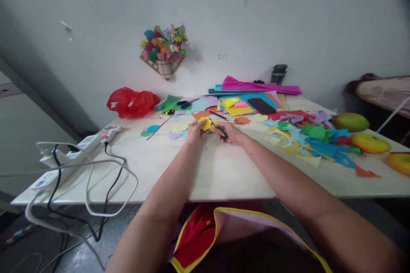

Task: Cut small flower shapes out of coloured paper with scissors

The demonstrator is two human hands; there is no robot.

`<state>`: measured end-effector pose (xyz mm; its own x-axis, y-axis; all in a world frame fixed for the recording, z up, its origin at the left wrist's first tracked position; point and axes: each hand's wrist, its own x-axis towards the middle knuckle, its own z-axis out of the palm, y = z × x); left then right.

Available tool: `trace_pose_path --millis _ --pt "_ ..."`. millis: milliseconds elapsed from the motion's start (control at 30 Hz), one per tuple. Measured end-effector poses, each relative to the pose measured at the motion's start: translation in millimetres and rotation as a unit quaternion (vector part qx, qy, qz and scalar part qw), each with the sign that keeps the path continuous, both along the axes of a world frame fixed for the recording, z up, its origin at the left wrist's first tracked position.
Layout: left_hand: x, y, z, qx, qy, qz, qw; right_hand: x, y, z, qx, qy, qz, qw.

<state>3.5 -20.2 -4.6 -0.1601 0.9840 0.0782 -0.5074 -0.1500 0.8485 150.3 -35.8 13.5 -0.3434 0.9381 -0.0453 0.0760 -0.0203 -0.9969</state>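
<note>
Between the fingers of my left hand [194,131] is a yellow flower-shaped paper cutout [205,123]. My right hand [233,132] is closed around a pair of dark-handled scissors [221,131], whose blades point at the cutout's right edge. Both hands are over the middle of the white table [230,175]. Just beyond them lies a dark pencil or pen [219,115]. An orange paper flower [242,120] rests to the right of it, and a pale yellow paper flower [179,128] lies left of my left hand.
Paper scraps [317,136] and several mango-like fruits [370,142] cover the table's right side. At the back are coloured sheets, a phone [262,106], a second pair of scissors [185,103] and a red plastic bag [132,102]. Power strips [64,164] with loose cables run along the left edge.
</note>
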Motion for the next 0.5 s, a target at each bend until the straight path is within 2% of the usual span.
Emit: trace_pose_path --millis 200,367,500 --pt "-5 1 -1.2 0.024 0.029 -0.022 0.999 7 6 -8.2 0.013 0.012 0.044 0.999" --pt "-9 3 -3.2 0.025 0.089 -0.034 0.995 12 9 -8.3 0.03 -0.015 0.05 0.998" --pt "-11 3 -2.9 0.032 0.098 -0.04 0.994 14 12 -7.0 0.039 -0.045 0.045 0.997"
